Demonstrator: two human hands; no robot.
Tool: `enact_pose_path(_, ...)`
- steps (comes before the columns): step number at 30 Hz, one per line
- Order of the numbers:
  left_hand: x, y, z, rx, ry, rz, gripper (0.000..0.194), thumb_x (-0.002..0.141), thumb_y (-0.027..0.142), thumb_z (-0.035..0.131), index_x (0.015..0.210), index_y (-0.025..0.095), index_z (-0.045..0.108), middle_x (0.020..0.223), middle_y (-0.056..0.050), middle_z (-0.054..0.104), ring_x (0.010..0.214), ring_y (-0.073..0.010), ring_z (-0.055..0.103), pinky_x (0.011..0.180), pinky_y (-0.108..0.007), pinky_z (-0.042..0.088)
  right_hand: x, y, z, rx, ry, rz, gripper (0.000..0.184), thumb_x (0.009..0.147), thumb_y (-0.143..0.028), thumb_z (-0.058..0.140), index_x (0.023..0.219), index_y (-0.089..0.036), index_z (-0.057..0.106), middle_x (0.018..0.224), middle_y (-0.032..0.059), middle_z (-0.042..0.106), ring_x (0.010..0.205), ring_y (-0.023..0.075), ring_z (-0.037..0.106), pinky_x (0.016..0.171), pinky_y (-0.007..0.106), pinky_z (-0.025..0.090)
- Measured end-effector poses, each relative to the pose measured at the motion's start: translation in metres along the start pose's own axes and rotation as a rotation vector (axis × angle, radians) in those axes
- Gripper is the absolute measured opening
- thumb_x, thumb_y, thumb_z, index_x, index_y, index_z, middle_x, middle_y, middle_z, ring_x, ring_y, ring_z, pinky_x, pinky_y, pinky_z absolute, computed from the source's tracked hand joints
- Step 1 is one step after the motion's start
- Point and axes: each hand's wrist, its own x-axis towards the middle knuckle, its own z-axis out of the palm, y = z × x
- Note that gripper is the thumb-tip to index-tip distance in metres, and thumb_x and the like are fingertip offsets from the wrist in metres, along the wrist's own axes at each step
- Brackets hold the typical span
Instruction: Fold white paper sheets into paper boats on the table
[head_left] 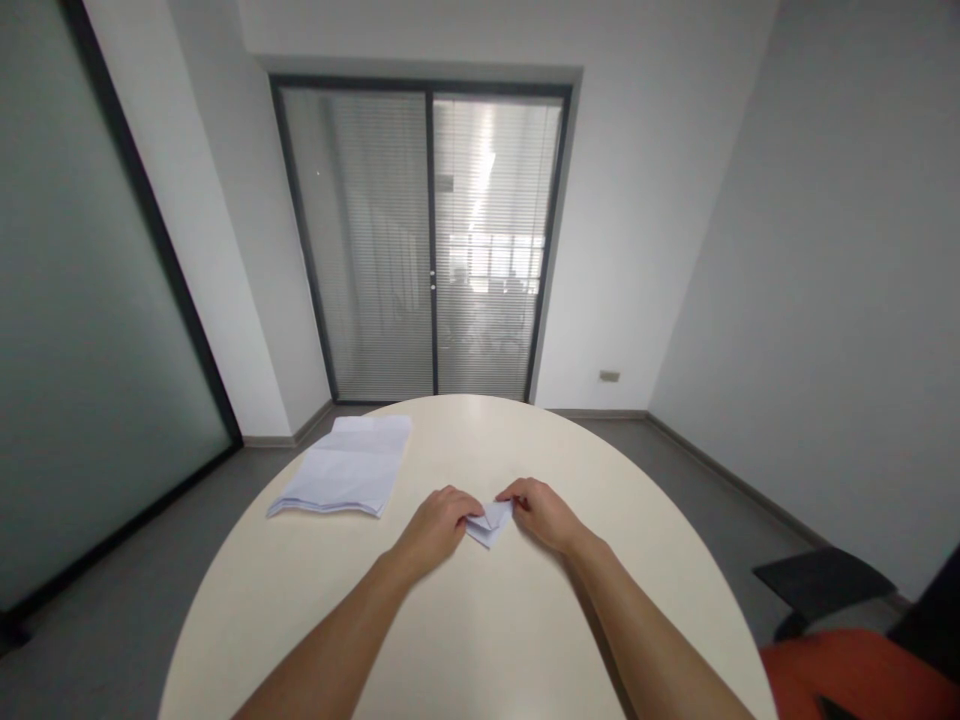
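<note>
Two bare hands meet over a round cream bench (480,650), each pinching one side of a small folded white paper (491,524): left hand (442,525) at its left corner, right hand (541,512) at its right. To fold well, it would help to line up edges while one hand steadies the paper, then press each crease flat outward from the middle. The piece narrows to a point toward the wearer, its layers overlapping. Beyond the left hand lies a white paper stack (349,466).
</note>
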Motion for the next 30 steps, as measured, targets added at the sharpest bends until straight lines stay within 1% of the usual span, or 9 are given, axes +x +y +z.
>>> enact_pose_path(3,0.000,0.000,0.000,0.001,-0.007,0.001,0.039,0.079,-0.002,0.051,0.100,0.022,0.073,0.106,-0.003,0.074,0.102,-0.0206,0.061,0.094,-0.037,0.046,0.000,-0.004,-0.004,-0.026,-0.068,-0.027,0.051,0.071,-0.001,0.047,0.105,-0.023,0.077,0.106,0.0054,0.075,0.100,0.0200,0.065,0.094,0.031,0.046)
enact_pose_path(6,0.000,0.000,-0.001,-0.004,-0.033,0.008,0.037,0.077,-0.001,0.050,0.095,0.022,0.073,0.105,-0.003,0.074,0.100,-0.0204,0.062,0.094,-0.037,0.046,-0.002,-0.009,-0.009,-0.066,-0.134,-0.087,0.051,0.072,-0.002,0.047,0.106,-0.025,0.078,0.106,0.0051,0.075,0.101,0.0204,0.064,0.095,0.031,0.046)
enact_pose_path(10,-0.003,0.006,-0.005,-0.013,-0.059,0.036,0.034,0.074,0.003,0.053,0.096,0.021,0.072,0.104,-0.004,0.073,0.100,-0.0209,0.061,0.092,-0.036,0.046,-0.005,-0.014,-0.013,-0.115,-0.162,-0.140,0.050,0.072,-0.004,0.049,0.107,-0.025,0.077,0.115,0.0065,0.071,0.106,0.0220,0.062,0.096,0.032,0.045)
enact_pose_path(13,-0.005,0.013,-0.010,0.000,-0.087,0.056,0.025,0.077,0.017,0.065,0.100,0.022,0.070,0.107,-0.005,0.071,0.101,-0.0225,0.061,0.092,-0.036,0.045,-0.007,-0.016,-0.012,-0.131,-0.150,-0.130,0.051,0.074,-0.005,0.049,0.113,-0.026,0.075,0.119,0.0074,0.069,0.110,0.0231,0.060,0.097,0.033,0.044)
enact_pose_path(15,-0.006,0.017,-0.012,0.016,-0.106,0.068,0.027,0.077,0.030,0.072,0.103,0.022,0.070,0.109,-0.006,0.069,0.103,-0.0236,0.060,0.093,-0.037,0.045,-0.007,-0.015,-0.012,-0.141,-0.135,-0.110,0.050,0.077,-0.005,0.049,0.113,-0.026,0.075,0.119,0.0077,0.068,0.110,0.0229,0.060,0.097,0.033,0.044)
enact_pose_path(17,-0.006,0.019,-0.013,0.035,-0.118,0.075,0.031,0.077,0.036,0.074,0.105,0.023,0.070,0.111,-0.006,0.068,0.104,-0.0240,0.059,0.094,-0.037,0.044,-0.007,-0.014,-0.011,-0.161,-0.113,-0.086,0.047,0.080,-0.006,0.048,0.113,-0.026,0.075,0.119,0.0080,0.068,0.109,0.0224,0.060,0.097,0.032,0.044)
enact_pose_path(22,-0.004,0.016,-0.011,0.087,-0.124,0.080,0.022,0.088,0.030,0.064,0.109,0.025,0.072,0.115,-0.005,0.068,0.107,-0.0217,0.059,0.095,-0.036,0.044,-0.007,-0.007,-0.008,-0.210,-0.047,-0.043,0.043,0.088,-0.010,0.046,0.116,-0.028,0.073,0.119,0.0090,0.066,0.110,0.0218,0.059,0.095,0.032,0.044)
enact_pose_path(27,-0.005,0.009,-0.005,0.157,-0.101,0.052,0.026,0.093,0.031,0.058,0.114,0.026,0.071,0.123,-0.007,0.066,0.112,-0.0239,0.057,0.096,-0.040,0.044,-0.006,-0.005,-0.006,-0.238,-0.059,-0.042,0.037,0.088,-0.014,0.048,0.112,-0.024,0.075,0.125,0.0107,0.066,0.114,0.0245,0.058,0.100,0.036,0.040)
enact_pose_path(30,-0.005,0.008,-0.004,0.192,-0.093,0.021,0.028,0.094,0.031,0.056,0.117,0.026,0.071,0.127,-0.008,0.066,0.112,-0.0257,0.057,0.095,-0.042,0.044,-0.005,-0.007,-0.006,-0.203,-0.055,-0.002,0.032,0.093,-0.025,0.047,0.106,-0.023,0.076,0.121,0.0098,0.068,0.113,0.0254,0.058,0.100,0.037,0.040)
